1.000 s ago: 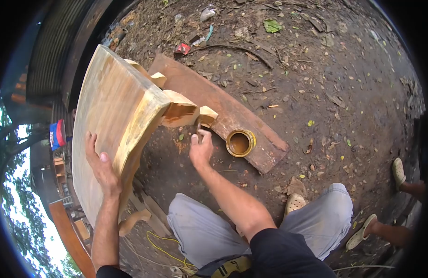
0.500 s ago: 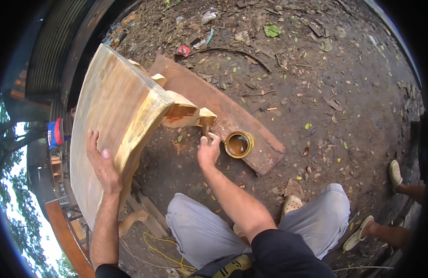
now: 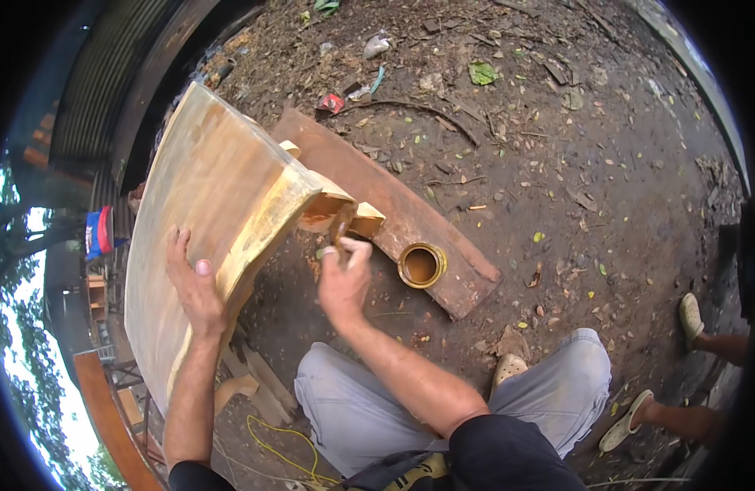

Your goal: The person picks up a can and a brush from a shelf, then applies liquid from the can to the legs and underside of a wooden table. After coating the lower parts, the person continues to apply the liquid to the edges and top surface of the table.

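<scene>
A thick wooden slab with a pale live edge stands tilted on its side at my left. My left hand lies against its broad face, fingers spread. Carved pale wooden legs jut from its far side, their inner faces stained reddish brown. Between thumb and fingers, my right hand pinches a small brown paintbrush, its tip up by the stained leg. Right of that hand, an open can of brown liquid sits on a reddish-brown board.
Damp ground with leaves and litter surrounds the board. A curved stick lies beyond it. A yellow cord and wood offcuts lie by my left knee. Another person's feet in light clogs are at the right.
My right hand with the paintbrush has moved left, away from the can and closer to the slab's near edge. My left hand stays on the slab, which appears slightly shifted right in view.
</scene>
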`<state>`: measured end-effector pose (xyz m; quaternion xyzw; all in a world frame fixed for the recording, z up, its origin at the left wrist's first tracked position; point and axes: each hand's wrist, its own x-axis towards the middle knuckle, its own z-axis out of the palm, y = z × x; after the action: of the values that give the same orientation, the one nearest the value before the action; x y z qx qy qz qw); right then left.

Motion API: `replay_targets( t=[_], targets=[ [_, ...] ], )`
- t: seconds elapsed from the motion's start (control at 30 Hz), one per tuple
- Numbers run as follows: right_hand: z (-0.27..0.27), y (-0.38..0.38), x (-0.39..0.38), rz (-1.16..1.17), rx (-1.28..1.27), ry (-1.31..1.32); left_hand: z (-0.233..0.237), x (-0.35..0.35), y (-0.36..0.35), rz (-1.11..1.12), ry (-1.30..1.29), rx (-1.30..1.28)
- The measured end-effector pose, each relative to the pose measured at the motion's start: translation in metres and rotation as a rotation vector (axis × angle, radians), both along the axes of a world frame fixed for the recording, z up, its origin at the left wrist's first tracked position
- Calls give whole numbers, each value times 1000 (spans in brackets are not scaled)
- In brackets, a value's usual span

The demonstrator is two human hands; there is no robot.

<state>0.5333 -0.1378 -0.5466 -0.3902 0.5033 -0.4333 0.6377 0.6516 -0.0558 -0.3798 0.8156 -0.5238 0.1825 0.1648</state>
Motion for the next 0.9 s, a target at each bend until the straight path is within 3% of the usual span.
replay_targets(
  t=[0.1,0.2,0.23,0.3,0.37,0.47,0.5,0.6,0.8,0.9],
  targets=[
    [27,21,-4,44,-111,-69,0,-2,1,24,1,6],
    [39,25,-30,193,-118,-299,-2,0,1,20,22,-1],
    [32,24,-36,121,-152,-257,-2,0,3,15,17,5],
    [5,21,-41,-24,-226,-176,-2,1,1,4,2,8],
    [-43,18,-28,-13,242,-181,-1,1,2,-1,-8,15],
    [-148,9,23,-46,316,55,-2,2,2,0,-13,18],
    [-141,-6,23,-5,454,9,-2,2,2,0,-13,18],
    [-138,-20,34,48,510,-99,-2,2,3,8,-2,18],
    [-98,-13,-21,3,479,-562,-1,2,2,3,-11,17],
    [-112,-7,-39,-17,418,-466,1,-2,1,9,11,3]
  ],
)
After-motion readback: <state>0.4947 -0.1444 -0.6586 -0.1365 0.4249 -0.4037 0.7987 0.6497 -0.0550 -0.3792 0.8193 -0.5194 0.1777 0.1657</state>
